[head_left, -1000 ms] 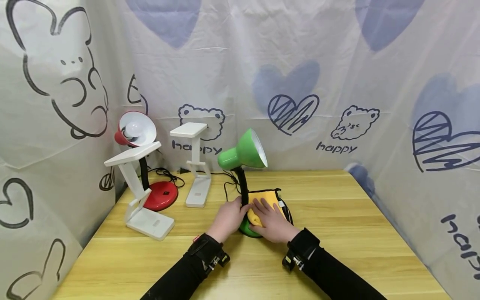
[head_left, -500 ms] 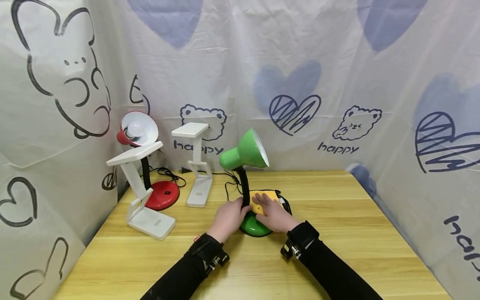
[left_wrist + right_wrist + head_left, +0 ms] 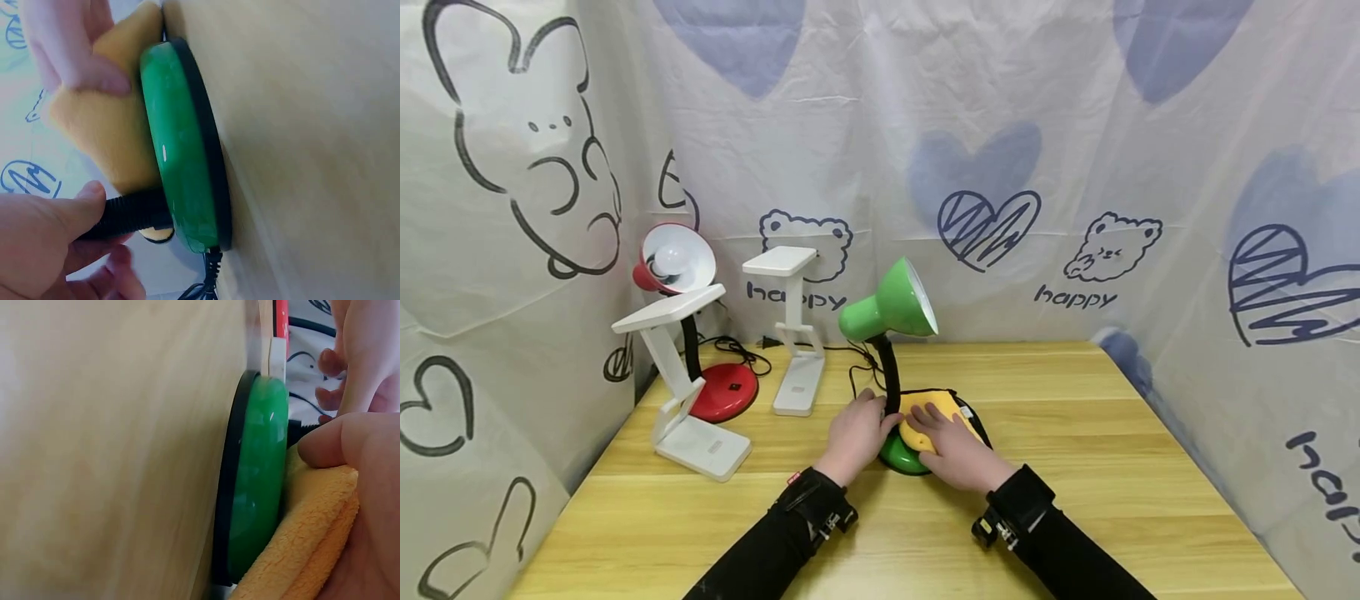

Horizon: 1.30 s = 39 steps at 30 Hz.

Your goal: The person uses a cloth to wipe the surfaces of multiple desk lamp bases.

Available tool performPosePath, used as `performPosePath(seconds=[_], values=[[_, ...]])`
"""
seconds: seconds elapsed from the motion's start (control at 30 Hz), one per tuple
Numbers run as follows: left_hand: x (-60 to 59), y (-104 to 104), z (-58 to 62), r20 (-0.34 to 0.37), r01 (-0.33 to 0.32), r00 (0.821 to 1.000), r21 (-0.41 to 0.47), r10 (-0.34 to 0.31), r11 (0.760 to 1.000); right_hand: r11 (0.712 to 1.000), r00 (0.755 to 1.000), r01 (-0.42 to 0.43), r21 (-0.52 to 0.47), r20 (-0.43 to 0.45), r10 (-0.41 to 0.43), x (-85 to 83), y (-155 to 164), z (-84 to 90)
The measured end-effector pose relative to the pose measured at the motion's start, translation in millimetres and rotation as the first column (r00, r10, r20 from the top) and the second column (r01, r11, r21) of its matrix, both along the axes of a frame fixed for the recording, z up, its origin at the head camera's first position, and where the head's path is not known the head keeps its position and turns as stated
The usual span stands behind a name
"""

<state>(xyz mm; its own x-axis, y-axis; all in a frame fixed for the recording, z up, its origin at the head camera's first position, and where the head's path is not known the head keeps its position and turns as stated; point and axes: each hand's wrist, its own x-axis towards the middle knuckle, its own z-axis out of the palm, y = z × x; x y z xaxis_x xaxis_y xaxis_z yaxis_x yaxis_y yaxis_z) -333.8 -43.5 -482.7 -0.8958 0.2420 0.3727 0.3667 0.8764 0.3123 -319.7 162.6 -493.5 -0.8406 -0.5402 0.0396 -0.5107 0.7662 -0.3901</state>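
A green desk lamp (image 3: 891, 304) stands mid-table on a round green base (image 3: 897, 458) (image 3: 181, 144) (image 3: 259, 481). My left hand (image 3: 852, 435) grips the foot of its black neck (image 3: 891, 379) (image 3: 131, 214), thumb on one side and fingers on the other. A folded yellow cloth (image 3: 934, 410) (image 3: 106, 134) (image 3: 312, 550) lies on top of the base. My right hand (image 3: 953, 454) presses down on it, with the thumb (image 3: 337, 444) against the cloth's edge. Most of the base's top is hidden under cloth and hand.
On the wooden table (image 3: 1075, 467) at the left stand a red lamp (image 3: 715, 387) and two white folding lamps (image 3: 688, 417) (image 3: 793, 333). Black cords (image 3: 737, 346) trail along the back edge. Printed curtains (image 3: 1075, 167) close in three sides.
My right hand pushed the cloth away over the base, then drew it back toward me and to the right. The left hand stayed on the neck.
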Motion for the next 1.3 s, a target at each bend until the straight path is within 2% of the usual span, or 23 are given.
performPosePath(seconds=[0.2, 0.37, 0.53, 0.7, 0.9, 1.1, 1.3], values=[[-0.2, 1, 1.6, 0.045, 0.028, 0.999, 0.011, -0.029, 1.000, 0.999, 0.999, -0.019, 0.050, -0.032, 0.021, 19.3, 0, 7.7], [-1.7, 0, 0.3, 0.069, 0.041, 0.997, 0.027, -0.043, 0.999, 0.994, 0.999, -0.045, 0.101, -0.011, 0.047, 34.7, -2, 18.2], [-3.3, -2, 0.1, 0.089, 0.055, 0.994, 0.024, -0.057, 0.998, 0.994, 0.999, -0.047, 0.101, 0.001, 0.047, 39.3, -4, 23.0], [-5.0, -4, -0.3, 0.127, 0.054, 0.990, 0.033, -0.058, 0.998, 0.995, 0.999, -0.016, 0.094, -0.026, 0.018, 31.1, -5, 19.8], [-6.3, -4, -0.9, 0.137, 0.054, 0.989, 0.035, -0.058, 0.998, 0.995, 0.998, 0.023, 0.096, -0.053, -0.018, 13.5, -9, 16.2], [-5.1, -6, 1.3, 0.141, 0.058, 0.988, 0.040, -0.063, 0.998, 0.994, 0.998, 0.028, 0.106, -0.061, -0.021, -9.7, -12, 12.3], [-3.7, -7, 3.1, 0.138, 0.070, 0.987, 0.044, -0.076, 0.997, 0.997, 0.998, 0.025, 0.067, -0.052, -0.022, -26.8, -13, 11.1]])
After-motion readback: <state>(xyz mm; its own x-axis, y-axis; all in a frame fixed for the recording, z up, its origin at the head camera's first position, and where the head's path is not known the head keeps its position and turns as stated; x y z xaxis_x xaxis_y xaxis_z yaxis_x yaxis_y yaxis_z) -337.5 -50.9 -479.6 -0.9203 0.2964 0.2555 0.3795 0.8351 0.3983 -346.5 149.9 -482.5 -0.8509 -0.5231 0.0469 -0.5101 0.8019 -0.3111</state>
